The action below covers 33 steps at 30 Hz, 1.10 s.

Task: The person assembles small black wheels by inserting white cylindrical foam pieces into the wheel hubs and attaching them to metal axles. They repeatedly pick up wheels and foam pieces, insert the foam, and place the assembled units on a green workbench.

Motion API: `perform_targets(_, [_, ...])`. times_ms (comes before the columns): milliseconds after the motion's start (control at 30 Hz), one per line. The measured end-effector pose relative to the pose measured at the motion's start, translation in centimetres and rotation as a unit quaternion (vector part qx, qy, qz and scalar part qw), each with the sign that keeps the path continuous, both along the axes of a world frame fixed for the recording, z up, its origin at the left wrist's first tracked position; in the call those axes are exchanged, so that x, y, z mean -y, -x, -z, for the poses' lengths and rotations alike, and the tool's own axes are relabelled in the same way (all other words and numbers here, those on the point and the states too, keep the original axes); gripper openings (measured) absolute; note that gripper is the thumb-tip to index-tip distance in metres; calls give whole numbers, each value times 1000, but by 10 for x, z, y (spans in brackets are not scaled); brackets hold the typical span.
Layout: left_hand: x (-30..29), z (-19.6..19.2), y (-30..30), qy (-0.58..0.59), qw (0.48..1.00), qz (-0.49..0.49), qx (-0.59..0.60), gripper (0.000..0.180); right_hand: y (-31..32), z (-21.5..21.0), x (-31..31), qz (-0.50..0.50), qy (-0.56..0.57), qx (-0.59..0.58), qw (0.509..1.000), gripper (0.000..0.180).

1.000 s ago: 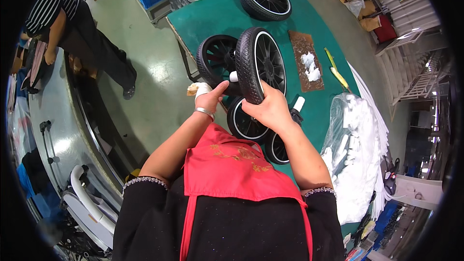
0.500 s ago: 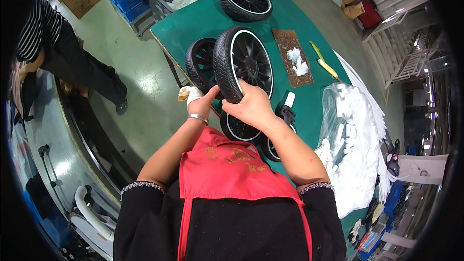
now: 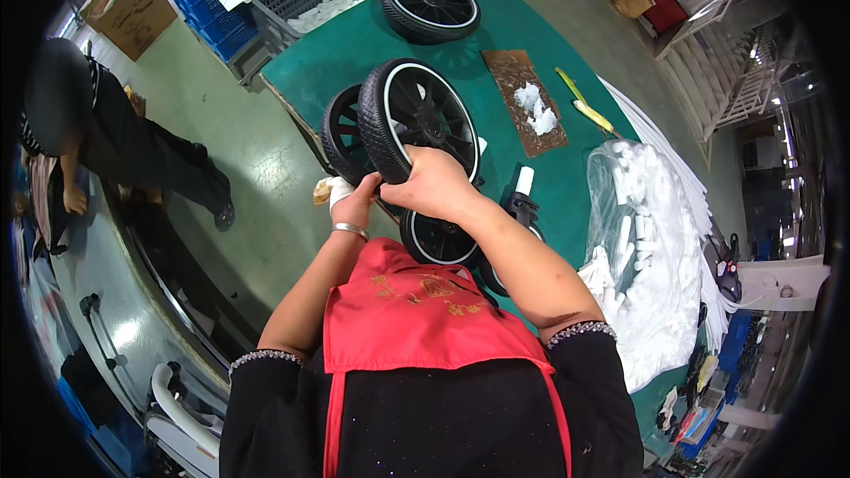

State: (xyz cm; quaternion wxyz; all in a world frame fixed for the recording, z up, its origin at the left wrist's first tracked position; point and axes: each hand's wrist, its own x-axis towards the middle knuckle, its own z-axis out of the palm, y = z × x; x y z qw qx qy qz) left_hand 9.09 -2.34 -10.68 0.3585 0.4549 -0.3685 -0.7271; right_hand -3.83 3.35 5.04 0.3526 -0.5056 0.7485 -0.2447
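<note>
Over the green table [image 3: 354, 53], a black white-rimmed wheel [image 3: 416, 115] stands upright.

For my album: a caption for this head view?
Both hands grip a black wheel upright above a green table.

Two hands hold a big black wheel [image 3: 416, 119] up on its edge over a green table [image 3: 354, 49]. The right hand [image 3: 436, 184] grips its tyre, and the left hand [image 3: 354, 199] touches it from below. More black wheels [image 3: 431, 4] lie on the table.

A matt black rubber tyre with a glossy plastic rim is seen on the wheel [image 3: 416, 119]. The table [image 3: 354, 44] is covered in matt green cloth; clear glossy plastic forms the bag [image 3: 655, 239] at right.
</note>
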Motion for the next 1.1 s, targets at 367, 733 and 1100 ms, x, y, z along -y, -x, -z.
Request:
perform_targets(367, [26, 11, -4, 65, 988, 46, 132, 34, 10, -17, -1, 16, -50, 205, 977, 47])
perform_targets(733, [6, 20, 7, 121, 992, 10, 18, 38, -3, -8, 0, 48, -33, 229, 972, 19])
perform_targets(1100, [44, 87, -1, -161, 986, 26, -32, 32, -36, 61, 38, -24, -49, -125, 991, 54])
